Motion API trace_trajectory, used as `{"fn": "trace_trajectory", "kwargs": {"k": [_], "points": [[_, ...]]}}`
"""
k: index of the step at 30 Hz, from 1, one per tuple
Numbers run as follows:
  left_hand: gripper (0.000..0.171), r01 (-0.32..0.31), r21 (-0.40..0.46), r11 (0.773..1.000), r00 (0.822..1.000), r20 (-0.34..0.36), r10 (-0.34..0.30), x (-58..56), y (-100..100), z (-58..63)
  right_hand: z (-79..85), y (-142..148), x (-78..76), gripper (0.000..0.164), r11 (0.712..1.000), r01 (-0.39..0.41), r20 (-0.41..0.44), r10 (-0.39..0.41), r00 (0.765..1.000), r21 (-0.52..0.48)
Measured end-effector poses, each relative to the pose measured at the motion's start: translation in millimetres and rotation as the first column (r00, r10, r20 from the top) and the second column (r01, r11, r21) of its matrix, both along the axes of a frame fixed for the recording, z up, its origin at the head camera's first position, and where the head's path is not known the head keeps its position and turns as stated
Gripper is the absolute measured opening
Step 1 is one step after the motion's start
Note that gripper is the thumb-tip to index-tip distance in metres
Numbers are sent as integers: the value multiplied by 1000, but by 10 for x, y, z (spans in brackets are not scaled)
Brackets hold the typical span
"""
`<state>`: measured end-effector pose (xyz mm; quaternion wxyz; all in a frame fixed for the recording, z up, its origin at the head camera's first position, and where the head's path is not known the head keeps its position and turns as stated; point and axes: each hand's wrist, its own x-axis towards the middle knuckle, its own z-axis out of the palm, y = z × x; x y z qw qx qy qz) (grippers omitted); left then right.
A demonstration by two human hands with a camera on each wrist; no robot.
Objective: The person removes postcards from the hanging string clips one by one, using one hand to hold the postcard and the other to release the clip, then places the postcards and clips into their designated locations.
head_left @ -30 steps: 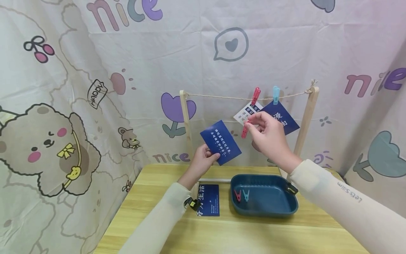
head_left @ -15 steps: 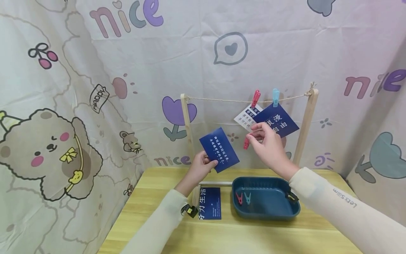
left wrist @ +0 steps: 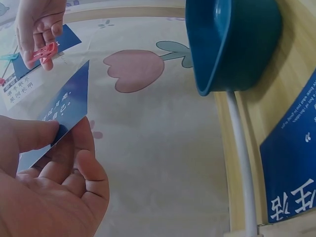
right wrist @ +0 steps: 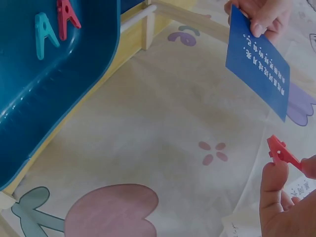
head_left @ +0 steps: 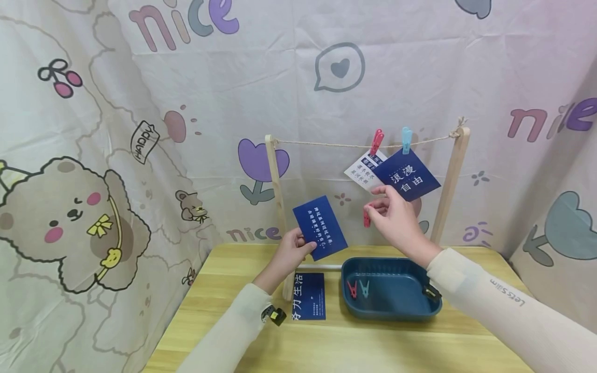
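Observation:
My left hand (head_left: 295, 252) pinches a dark blue card (head_left: 322, 227) with white writing by its lower left edge, thumb in front. The card is tilted and held below the string (head_left: 322, 145). To its right, my right hand (head_left: 396, 218) pinches a red clothespin (head_left: 367, 215) between thumb and forefinger, apart from the card. In the right wrist view the clothespin (right wrist: 282, 152) has its handles between thumb and finger. Behind the right hand, a white card (head_left: 361, 170) hangs from a red clothespin (head_left: 377, 141) and a blue card (head_left: 415, 181) from a light blue one (head_left: 407, 140).
Two wooden posts (head_left: 450, 181) carry the string. On the wooden table (head_left: 233, 290) stands a dark teal basin (head_left: 396, 313) with a red clothespin (head_left: 352, 289) and a light blue clothespin (head_left: 365, 288) inside. Another blue card (head_left: 310, 296) lies left of the basin.
Both hands have lowered, the left with the blue card and the right with the red clothespin. More of the hanging blue card's writing shows.

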<state>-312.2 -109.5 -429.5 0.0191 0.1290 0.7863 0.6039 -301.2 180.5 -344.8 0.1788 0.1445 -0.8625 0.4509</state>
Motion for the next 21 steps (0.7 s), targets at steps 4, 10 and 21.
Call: {"fn": "trace_trajectory", "kwargs": {"k": [4, 10, 21], "points": [[31, 8, 15, 1000, 1000, 15, -9, 11, -27, -41, -48, 7, 4, 40, 1000, 2, 10, -2, 1000, 7], [32, 0, -7, 1000, 999, 39, 0, 42, -65, -86, -115, 29, 0, 42, 1000, 4, 22, -5, 1000, 22], [37, 38, -25, 999, 998, 57, -37, 96, -148, -226, -268, 96, 26, 44, 999, 12, 113, -18, 993, 52]]}}
